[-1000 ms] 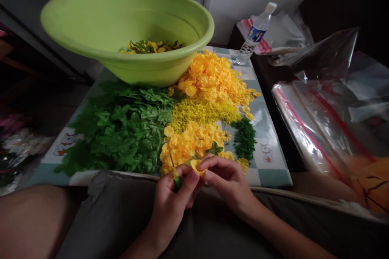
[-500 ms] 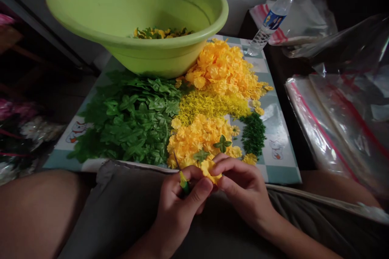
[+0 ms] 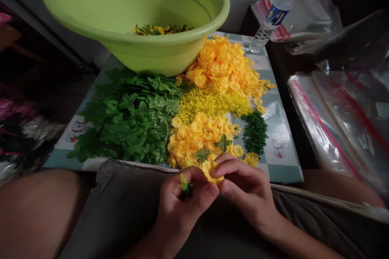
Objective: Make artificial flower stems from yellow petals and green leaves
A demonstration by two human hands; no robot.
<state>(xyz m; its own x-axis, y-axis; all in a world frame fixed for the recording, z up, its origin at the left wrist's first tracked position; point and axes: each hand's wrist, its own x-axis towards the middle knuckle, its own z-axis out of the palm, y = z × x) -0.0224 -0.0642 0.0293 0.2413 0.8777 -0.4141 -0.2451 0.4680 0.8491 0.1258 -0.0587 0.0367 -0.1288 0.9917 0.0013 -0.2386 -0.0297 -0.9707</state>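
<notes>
My left hand [image 3: 182,206] pinches a slim green-and-yellow stem [image 3: 184,183], and my right hand [image 3: 246,194] grips a yellow artificial flower [image 3: 209,171] between them, just above my lap. It's light and soft, with crushable petals, so I hold it near its base.

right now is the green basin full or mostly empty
Mostly empty: the green plastic basin holds only a small pile of yellow and green pieces at the bottom, its inner wall bare.
</notes>
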